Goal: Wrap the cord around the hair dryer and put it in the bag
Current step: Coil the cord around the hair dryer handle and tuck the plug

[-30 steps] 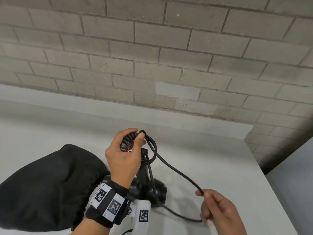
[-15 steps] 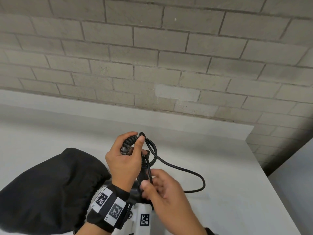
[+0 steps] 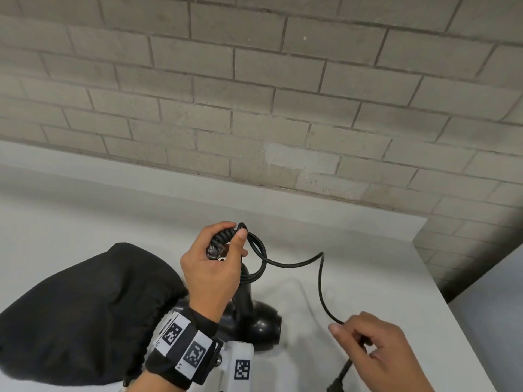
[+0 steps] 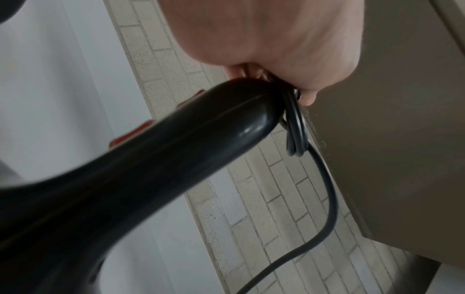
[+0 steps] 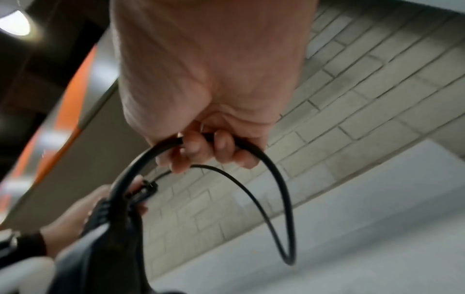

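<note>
Black plastic, the dryer (image 3: pixel 254 315) stands handle-up on the white table (image 3: pixel 368 278) with its round body down by my left wrist, and my left hand (image 3: pixel 210 267) is curled around the top of the handle, thumb pressed against the ribbed strain relief where the cord (image 3: pixel 321 284) leaves it. A couple of loops of cord hang bunched at that hand, just beside the handle's end; the left wrist view shows them doubled up against the rounded tip. From there the cord swings out to the right, rises in a bend, then drops to my right hand (image 3: pixel 379 352), which sits low near the table's front edge, fingers curled and pinching the cord. Past that hand the cord runs down to the plug (image 3: pixel 336 384) at the frame's bottom edge. The black bag (image 3: pixel 79 306) lies slumped on the table to the left, touching my left forearm; I cannot see its inside from here. Grey brick wall (image 3: pixel 254 94) behind.
</note>
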`<state>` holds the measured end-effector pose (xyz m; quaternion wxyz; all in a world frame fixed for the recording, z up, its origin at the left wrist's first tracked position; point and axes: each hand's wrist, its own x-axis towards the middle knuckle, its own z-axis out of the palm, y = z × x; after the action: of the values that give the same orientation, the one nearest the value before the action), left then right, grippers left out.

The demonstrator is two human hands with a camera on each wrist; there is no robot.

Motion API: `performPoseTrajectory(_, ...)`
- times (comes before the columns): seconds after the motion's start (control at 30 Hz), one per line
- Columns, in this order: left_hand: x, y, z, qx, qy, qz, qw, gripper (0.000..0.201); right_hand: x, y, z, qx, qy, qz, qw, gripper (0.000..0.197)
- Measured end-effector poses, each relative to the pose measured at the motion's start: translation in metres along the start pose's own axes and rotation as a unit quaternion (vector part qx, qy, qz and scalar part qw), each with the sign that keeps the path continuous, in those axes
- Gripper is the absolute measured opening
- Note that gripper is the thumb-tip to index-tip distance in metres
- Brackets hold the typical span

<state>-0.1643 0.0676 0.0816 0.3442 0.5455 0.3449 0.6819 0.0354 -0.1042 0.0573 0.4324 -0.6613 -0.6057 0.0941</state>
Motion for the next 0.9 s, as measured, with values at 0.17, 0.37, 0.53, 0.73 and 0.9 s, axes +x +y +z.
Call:
performPoseTrajectory(0.17, -0.001, 0.0, 0.001, -0.004, -0.005, 0.009, 1.0, 0.012, -0.008, 0.016, 0.013, -0.046, -0.015, -0.084, 0.995, 0.015)
performPoseTrajectory(0.37, -0.006, 0.003, 0.002, -0.001, -0.012, 0.018, 1.0, 0.014, 0.024, -0.047, 0.044, -0.026, 0.144, -0.168, 0.975, 0.016)
performPoseTrajectory(0.53, -0.006, 0.003, -0.001, 0.009, -0.012, 0.022, 1.0, 0.016, 0.052, -0.071, 0.062, -0.087, -0.018, -0.065, 0.994, 0.039)
performPoseTrajectory(0.73, -0.005, 0.004, -0.006, 0.015, -0.014, 0.013, 1.0, 0.013, 0.075, -0.065, 0.063, -0.045, -0.058, -0.104, 0.992, 0.032)
performPoseTrajectory(0.9, -0.003, 0.009, -0.011, -0.03, -0.075, -0.009, 0.997, 0.013, 0.083, -0.061, 0.05, -0.044, -0.093, -0.14, 0.985, 0.019)
